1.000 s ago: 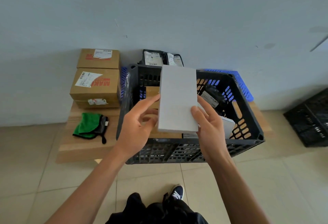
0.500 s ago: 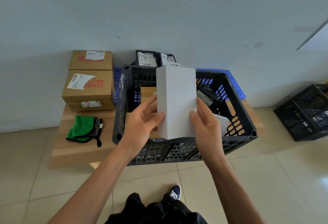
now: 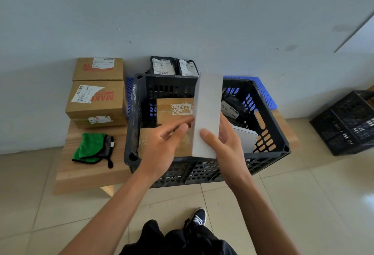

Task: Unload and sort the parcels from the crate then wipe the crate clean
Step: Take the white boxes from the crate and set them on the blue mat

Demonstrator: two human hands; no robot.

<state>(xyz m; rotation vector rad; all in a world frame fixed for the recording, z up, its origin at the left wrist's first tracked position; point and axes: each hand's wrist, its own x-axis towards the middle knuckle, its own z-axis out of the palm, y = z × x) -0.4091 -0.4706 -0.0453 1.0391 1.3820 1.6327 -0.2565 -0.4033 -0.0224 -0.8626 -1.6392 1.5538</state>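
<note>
Right hand (image 3: 224,145) gripping the lower part of a white box (image 3: 207,115), thumb laid across its near face and fingers behind it, the box held upright and turned so that a narrow face shows, above the middle of the black crate (image 3: 269,125); left hand (image 3: 164,143) just left of the box, fingers extended toward its left edge, contact not discernible because of blur, nothing held. Below the hands, inside the crate: two brown cardboard parcels (image 3: 174,109) on the left, one with a torn label, a flat white parcel (image 3: 245,138) on the right, and a black bagged parcel (image 3: 232,107) with a printed label toward the far right corner. The crate stands on a low wooden bench (image 3: 85,173). Left of the crate, on the bench: a green cloth (image 3: 91,150) and, behind it, stacked cardboard boxes (image 3: 97,97) against the wall. Behind the crate: black mailer bags (image 3: 172,66) and a blue plastic lattice (image 3: 265,91). At far right, on the tiled floor, a second black crate (image 3: 346,122)
</note>
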